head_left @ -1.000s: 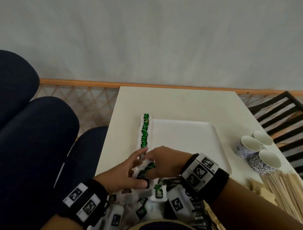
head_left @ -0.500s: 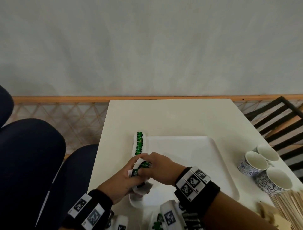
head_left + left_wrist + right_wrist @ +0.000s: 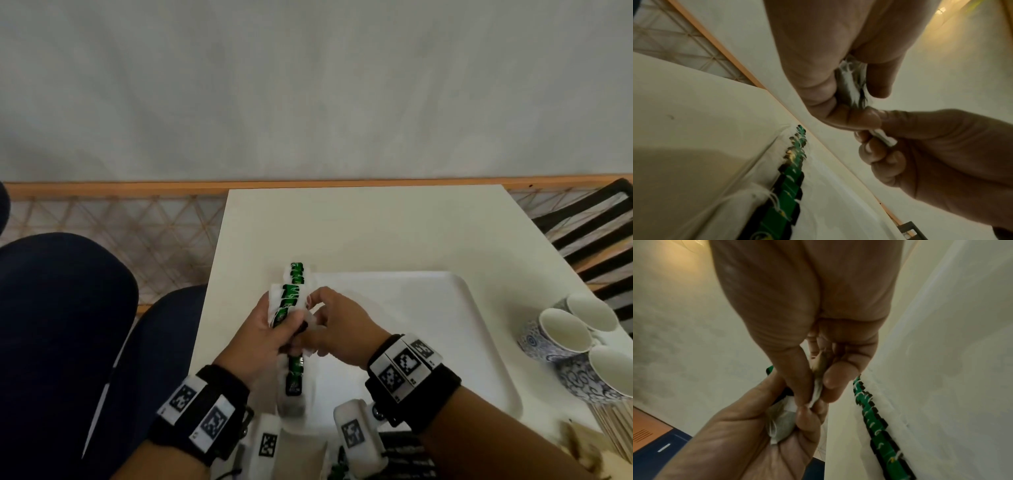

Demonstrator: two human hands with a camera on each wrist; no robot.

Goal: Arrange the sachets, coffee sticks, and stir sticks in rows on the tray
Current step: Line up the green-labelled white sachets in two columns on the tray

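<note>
The sachet row is in hand. The left hand (image 3: 265, 330) grips a fanned stack of sachets (image 3: 287, 301) above the tray (image 3: 445, 329); the right hand (image 3: 337, 323) pinches one sachet (image 3: 882, 138) off it. Next, that one probably needs laying into the sachet row (image 3: 875, 421) along the tray's left rim. The cups (image 3: 582, 346) on the surface show nothing inside.

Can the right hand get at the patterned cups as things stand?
Probably not right away: the right hand is pinching a white sachet, though bare white tray lies between it and the blue-patterned white cups.
</note>
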